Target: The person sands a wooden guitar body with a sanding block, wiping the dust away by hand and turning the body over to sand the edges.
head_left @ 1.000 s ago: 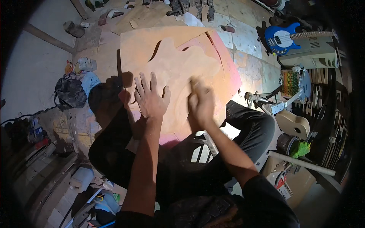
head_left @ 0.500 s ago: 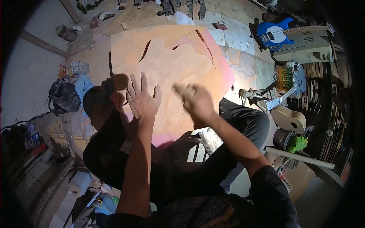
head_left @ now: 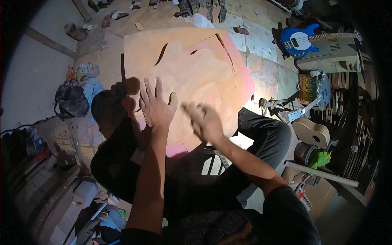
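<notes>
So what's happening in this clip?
A person sits over a flat wooden board with a guitar-body shape cut into it. The left hand lies flat on the wood, fingers spread. The right hand is on the surface beside it, blurred; whether it holds anything cannot be told. A blue electric guitar lies on the floor beyond.

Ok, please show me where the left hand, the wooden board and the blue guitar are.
left hand (head_left: 155,107), head view, back of the hand.
wooden board (head_left: 196,69), head view, bare middle of its face.
blue guitar (head_left: 297,41), head view, its body.
</notes>
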